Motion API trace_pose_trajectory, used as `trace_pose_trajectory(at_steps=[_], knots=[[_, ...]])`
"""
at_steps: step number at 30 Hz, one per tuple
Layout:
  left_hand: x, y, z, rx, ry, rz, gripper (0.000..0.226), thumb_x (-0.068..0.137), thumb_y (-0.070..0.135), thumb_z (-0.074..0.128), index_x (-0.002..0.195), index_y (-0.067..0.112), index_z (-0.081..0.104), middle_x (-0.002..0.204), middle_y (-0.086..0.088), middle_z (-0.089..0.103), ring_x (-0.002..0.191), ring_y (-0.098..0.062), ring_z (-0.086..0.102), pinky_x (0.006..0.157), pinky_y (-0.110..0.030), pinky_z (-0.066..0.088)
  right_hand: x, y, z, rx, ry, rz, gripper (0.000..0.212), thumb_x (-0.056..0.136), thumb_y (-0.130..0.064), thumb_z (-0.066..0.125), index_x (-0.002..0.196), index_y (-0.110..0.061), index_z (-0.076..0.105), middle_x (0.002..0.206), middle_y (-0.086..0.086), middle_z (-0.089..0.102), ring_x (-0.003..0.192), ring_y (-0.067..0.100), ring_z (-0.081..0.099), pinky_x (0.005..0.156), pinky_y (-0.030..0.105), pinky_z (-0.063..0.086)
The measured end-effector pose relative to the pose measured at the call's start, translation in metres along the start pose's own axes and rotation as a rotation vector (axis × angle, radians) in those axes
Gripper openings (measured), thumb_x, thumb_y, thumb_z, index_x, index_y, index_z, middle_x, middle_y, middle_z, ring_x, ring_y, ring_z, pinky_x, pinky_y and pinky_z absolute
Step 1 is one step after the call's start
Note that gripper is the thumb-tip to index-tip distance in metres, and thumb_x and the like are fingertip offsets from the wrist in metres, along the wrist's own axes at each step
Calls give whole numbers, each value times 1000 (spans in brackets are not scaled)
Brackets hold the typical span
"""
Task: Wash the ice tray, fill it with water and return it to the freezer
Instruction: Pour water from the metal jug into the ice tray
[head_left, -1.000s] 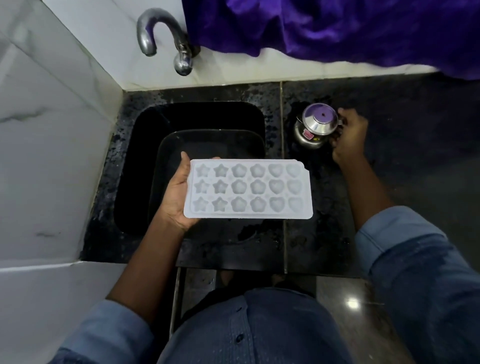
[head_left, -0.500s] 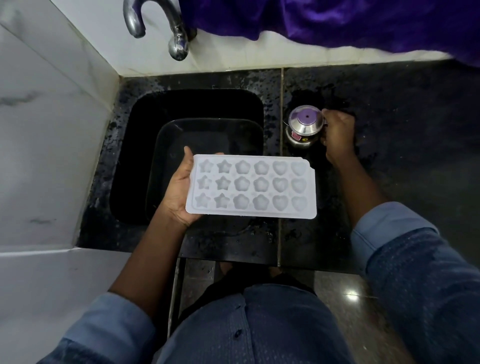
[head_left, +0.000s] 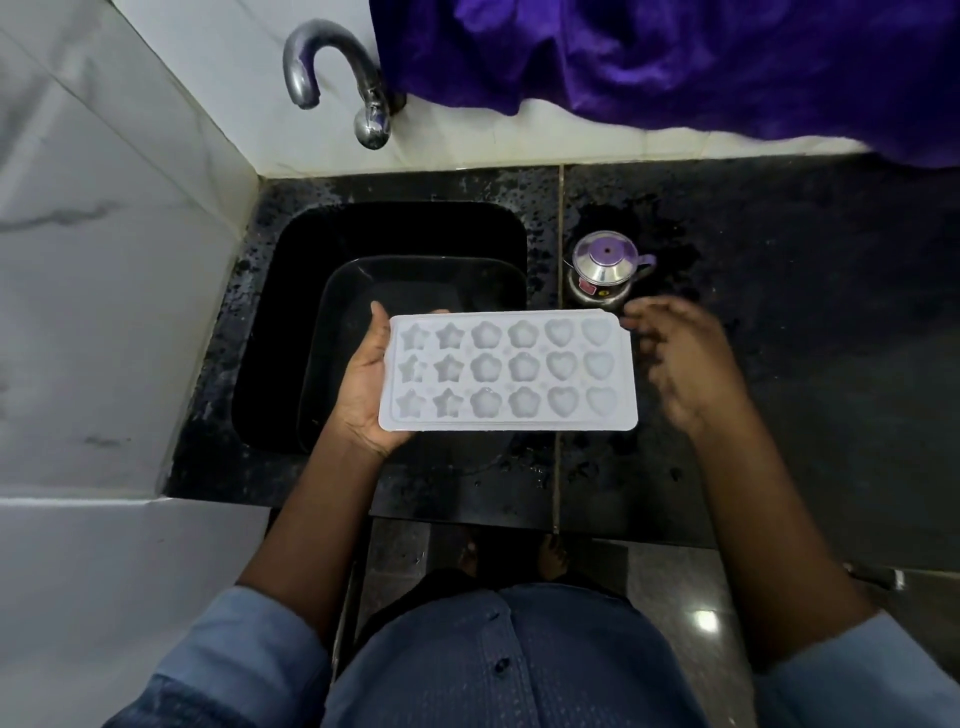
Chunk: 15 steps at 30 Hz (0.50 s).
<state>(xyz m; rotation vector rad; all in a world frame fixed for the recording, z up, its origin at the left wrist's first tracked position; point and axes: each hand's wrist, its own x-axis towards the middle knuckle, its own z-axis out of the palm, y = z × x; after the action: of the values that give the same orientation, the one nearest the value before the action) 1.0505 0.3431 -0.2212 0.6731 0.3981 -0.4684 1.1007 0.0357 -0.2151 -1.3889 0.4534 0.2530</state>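
A white ice tray (head_left: 509, 371) with star, flower and heart moulds is held level over the front of the black sink (head_left: 363, 234). My left hand (head_left: 366, 384) grips its left end, thumb on the rim and fingers underneath. My right hand (head_left: 680, 364) hovers, blurred, just right of the tray's far right corner with loosely spread fingers and holds nothing. A small steel jug (head_left: 605, 270) with a purple lid stands on the black counter behind the tray's right end.
A dark rectangular tub (head_left: 337, 312) sits inside the sink. The curved steel tap (head_left: 332, 78) hangs over the sink's back edge. White marble walls stand at left. A purple cloth (head_left: 675, 62) lies along the back ledge. Black wet counter (head_left: 805, 312) stretches right.
My right hand has let go of the steel jug and come back towards the tray's right end. The jug stays on the counter. The left hand keeps holding the tray.
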Motion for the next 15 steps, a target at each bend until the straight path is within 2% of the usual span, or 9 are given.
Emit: trace_pose_trajectory(at_steps=[3,6,8,12,15], knots=[[-8,-2,1,-6,0,14,71,100,74,48,129,15,75,151,-17,63,137,-41,62,102,-65,56,-35,0,6,165,-205,167,50,107,-56,43,111,-19,76,114,7,79,102,23,77,75,37,63],[-20,-4,-3,-8,0,18,71,100,74,47,130,15,74,150,-17,64,135,-41,64,100,-65,57,-59,6,16,201,-320,191,67,103,-69,33,122,-22,77,130,10,73,119,29,71,93,50,60],[-29,-4,-9,-8,-5,13,72,102,74,44,130,14,74,150,-17,64,135,-41,64,99,-65,57,-69,9,25,181,-287,173,65,103,-68,35,124,-21,75,130,11,73,119,32,71,98,53,56],[-53,-3,-21,-8,-36,-6,86,104,78,34,138,10,73,150,-21,63,136,-42,64,99,-62,58,-87,12,47,72,-149,91,49,107,-51,48,130,-13,68,124,9,75,116,32,72,98,57,57],[-71,2,-30,-4,-69,-6,90,103,80,30,140,9,71,151,-21,63,137,-41,62,102,-61,57,-98,18,63,61,-103,91,52,107,-55,46,126,-14,71,118,8,78,108,30,75,93,55,59]])
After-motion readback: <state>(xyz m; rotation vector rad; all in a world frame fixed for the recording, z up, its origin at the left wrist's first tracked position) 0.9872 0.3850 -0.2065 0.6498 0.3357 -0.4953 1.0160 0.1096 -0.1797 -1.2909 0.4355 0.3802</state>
